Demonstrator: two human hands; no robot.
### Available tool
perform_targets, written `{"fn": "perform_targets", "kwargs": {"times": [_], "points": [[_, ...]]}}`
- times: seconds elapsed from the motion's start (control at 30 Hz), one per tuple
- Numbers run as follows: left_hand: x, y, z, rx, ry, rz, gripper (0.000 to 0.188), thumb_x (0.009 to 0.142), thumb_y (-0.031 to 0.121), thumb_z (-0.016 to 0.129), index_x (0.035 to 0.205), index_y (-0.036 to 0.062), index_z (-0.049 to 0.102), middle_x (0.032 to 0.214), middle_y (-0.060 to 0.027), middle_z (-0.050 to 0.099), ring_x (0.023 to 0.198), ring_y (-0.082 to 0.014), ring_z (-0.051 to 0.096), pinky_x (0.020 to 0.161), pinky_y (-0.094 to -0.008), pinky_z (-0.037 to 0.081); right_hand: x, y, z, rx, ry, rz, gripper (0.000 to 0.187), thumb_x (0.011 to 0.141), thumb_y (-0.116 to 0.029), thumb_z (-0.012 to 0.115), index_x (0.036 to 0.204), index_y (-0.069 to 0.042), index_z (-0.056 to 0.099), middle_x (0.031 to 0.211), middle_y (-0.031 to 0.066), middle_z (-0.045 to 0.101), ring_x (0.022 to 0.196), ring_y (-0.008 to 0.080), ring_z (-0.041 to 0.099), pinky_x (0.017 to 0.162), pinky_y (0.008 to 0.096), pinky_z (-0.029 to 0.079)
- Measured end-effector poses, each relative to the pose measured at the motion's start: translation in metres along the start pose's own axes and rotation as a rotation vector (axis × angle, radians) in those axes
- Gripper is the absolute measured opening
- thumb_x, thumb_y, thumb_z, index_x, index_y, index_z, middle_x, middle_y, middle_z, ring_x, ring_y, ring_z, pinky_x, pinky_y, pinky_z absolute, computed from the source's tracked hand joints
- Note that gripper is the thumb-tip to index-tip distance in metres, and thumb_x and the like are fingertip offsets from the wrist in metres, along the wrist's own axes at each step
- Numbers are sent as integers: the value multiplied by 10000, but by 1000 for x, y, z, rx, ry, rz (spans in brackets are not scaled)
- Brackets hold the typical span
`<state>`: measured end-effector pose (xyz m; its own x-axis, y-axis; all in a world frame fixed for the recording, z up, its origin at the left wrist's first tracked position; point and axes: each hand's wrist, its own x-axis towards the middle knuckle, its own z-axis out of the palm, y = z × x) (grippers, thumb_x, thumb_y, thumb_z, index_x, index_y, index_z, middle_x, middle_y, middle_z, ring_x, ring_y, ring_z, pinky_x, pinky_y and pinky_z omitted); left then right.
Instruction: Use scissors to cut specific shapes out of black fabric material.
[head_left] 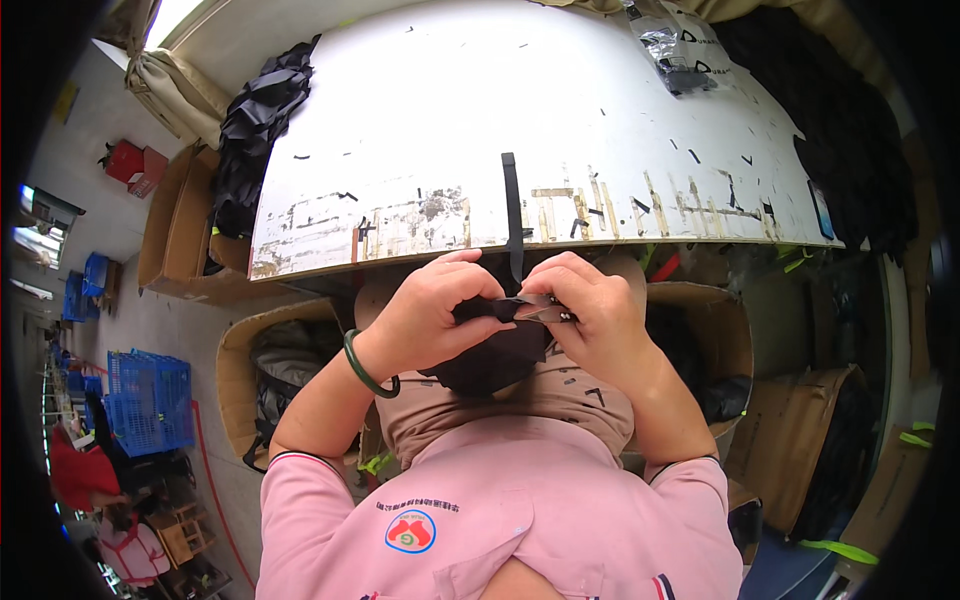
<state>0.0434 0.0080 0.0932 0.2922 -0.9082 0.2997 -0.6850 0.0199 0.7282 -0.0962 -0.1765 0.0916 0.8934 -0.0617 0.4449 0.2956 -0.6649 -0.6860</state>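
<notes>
My left hand (pixel 432 308) pinches the edge of a piece of black fabric (pixel 492 362) over my lap. A narrow black strap (pixel 512 200) lies on the table and hangs over its front edge, down to between my hands. My right hand (pixel 592 312) is closed around small metal thread snips (pixel 545 312). Their blades are at the black fabric beside my left fingertips; whether they are parted is too small to tell. Much of the fabric is hidden under my hands.
The white table (pixel 420 110) carries black scraps and worn tape strips. Black fabric piles (pixel 262 120) lie at its left and right ends, with a clear plastic bag (pixel 675 55) at the back right. Open cardboard boxes (pixel 240 375) flank my legs; blue crates (pixel 150 400) stand further left.
</notes>
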Motion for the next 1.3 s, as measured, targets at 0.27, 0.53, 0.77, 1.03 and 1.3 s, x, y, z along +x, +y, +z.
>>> {"fn": "perform_targets", "kwargs": {"times": [0.27,0.53,0.77,1.03,1.3], "points": [[-9,-30,-26,-374,-106,-120,95,789,84,755,852,60,688,830,-32,676,877,-202,663,1143,-545,275,-5,12,-6,607,-48,50,185,777,107,689,921,-4,653,926,81,645,777,158,641,688,257,518],[-2,-51,55,-1188,-312,-375,403,796,97,766,1155,16,602,1106,-60,634,1022,-151,606,940,-296,475,12,-1,27,776,-185,-128,183,755,124,717,868,-8,662,937,86,659,774,138,618,645,252,487],[-6,-29,35,-655,292,-71,243,905,88,677,1122,1,612,1111,-81,633,1083,-170,576,985,-314,436,0,11,2,460,72,113,125,821,24,729,915,-9,652,842,44,604,754,124,547,675,255,439],[-19,-8,55,-688,281,-239,207,820,-11,738,1014,13,670,919,-26,665,900,-94,596,831,-263,478,2,11,9,389,18,194,117,852,-33,712,931,9,637,789,20,575,702,101,499,633,246,403],[-21,-12,46,-725,206,-155,186,812,-113,686,967,-10,688,1025,-74,641,928,-123,593,800,-250,476,2,22,6,636,-136,409,150,866,-134,721,943,-16,669,754,-3,594,718,62,510,650,249,431]]}}
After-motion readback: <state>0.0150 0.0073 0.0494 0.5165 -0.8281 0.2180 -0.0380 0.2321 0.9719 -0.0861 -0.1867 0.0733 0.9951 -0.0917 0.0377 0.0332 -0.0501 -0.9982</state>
